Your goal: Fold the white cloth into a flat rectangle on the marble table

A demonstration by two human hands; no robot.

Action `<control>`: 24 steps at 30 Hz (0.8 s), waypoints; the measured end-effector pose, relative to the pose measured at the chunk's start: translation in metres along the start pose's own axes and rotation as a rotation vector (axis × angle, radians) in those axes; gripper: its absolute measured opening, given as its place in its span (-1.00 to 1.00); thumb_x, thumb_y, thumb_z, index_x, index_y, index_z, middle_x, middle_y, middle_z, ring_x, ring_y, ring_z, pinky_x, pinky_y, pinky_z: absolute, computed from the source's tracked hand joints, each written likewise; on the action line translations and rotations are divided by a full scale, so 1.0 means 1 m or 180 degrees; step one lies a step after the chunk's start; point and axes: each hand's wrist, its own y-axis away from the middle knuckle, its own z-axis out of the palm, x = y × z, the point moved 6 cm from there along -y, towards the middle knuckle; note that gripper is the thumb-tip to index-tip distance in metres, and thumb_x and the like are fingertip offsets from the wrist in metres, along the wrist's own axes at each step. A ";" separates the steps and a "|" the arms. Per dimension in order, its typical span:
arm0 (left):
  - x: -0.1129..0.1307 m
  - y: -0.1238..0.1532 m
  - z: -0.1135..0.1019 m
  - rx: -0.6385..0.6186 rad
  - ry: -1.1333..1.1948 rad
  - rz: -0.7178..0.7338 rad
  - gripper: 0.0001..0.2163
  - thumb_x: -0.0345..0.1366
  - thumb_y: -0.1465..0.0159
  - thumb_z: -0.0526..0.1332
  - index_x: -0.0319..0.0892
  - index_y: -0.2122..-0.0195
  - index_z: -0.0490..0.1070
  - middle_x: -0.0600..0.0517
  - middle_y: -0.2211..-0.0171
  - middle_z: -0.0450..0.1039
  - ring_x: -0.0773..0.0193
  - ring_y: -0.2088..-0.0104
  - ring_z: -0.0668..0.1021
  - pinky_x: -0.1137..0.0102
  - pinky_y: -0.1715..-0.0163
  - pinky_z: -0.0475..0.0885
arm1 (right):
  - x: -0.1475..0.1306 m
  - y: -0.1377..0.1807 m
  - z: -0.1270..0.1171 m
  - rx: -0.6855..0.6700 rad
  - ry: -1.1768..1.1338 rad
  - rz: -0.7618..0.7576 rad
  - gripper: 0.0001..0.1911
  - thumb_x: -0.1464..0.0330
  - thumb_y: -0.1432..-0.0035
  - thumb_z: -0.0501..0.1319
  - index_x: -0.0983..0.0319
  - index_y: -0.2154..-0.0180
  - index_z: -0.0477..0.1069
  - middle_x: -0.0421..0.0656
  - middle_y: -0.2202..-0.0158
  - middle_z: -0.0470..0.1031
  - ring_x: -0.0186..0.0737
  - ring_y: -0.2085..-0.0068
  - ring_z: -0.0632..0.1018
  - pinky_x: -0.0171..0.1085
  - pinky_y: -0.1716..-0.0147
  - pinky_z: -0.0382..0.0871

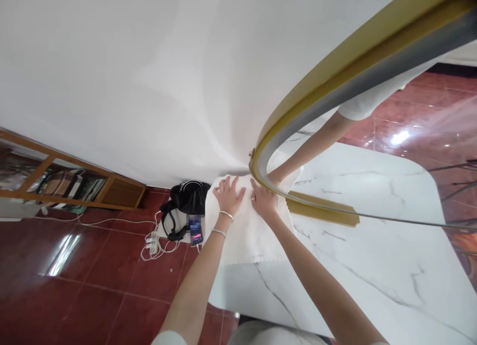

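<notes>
A white cloth (246, 240) with a scalloped edge lies over the end of a white marble-patterned table (261, 285). My left hand (228, 198) rests flat on the cloth near its far left corner, fingers spread, with bracelets on the wrist. Close beside it, my right hand (264, 200) lies on the same cloth, a ring on one finger. Its fingers look stretched out, though some are partly hidden. Right against that hand stands a gold-framed mirror (316, 94), which reflects a forearm and sleeve.
A white wall (112, 86) rises behind the table. On the left, a black bag (190, 196), a phone (196, 230) and white cables (152, 243) sit low by the red tiled floor (93, 275). A wooden cabinet (122, 191) stands along the wall.
</notes>
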 end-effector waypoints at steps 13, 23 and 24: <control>0.046 0.075 0.009 -0.0197 0.0105 0.0496 -0.47 -0.15 -0.33 0.01 -0.05 -0.32 0.02 -0.12 -0.38 -0.17 -0.12 -0.36 -0.07 -0.24 -0.23 -0.26 | 0.014 0.094 -0.020 0.0446 0.0024 -0.0273 -0.41 0.34 -0.33 -0.09 0.23 -0.34 -0.13 0.04 -0.35 -0.03 0.05 -0.36 -0.07 0.14 -0.26 -0.16; -0.009 0.024 -0.002 0.0054 0.0079 -0.0114 -0.53 -0.07 -0.33 0.04 -0.08 -0.23 0.21 -0.14 -0.33 0.02 0.03 -0.33 0.08 -0.01 -0.27 -0.03 | -0.015 0.022 -0.001 0.0376 -0.0383 -0.0314 -0.50 0.35 -0.33 -0.13 0.33 -0.24 0.16 0.17 -0.22 0.22 0.20 -0.26 0.14 0.31 -0.15 -0.03; -0.019 0.031 -0.005 0.0037 0.0085 -0.0140 -0.52 -0.08 -0.33 0.04 -0.10 -0.24 0.21 -0.14 -0.33 0.02 0.03 -0.33 0.09 0.03 -0.26 0.02 | -0.025 0.028 0.002 0.0320 -0.0420 -0.0512 -0.52 0.38 -0.32 -0.14 0.32 -0.20 0.21 0.15 -0.20 0.25 0.15 -0.26 0.16 0.25 -0.17 0.00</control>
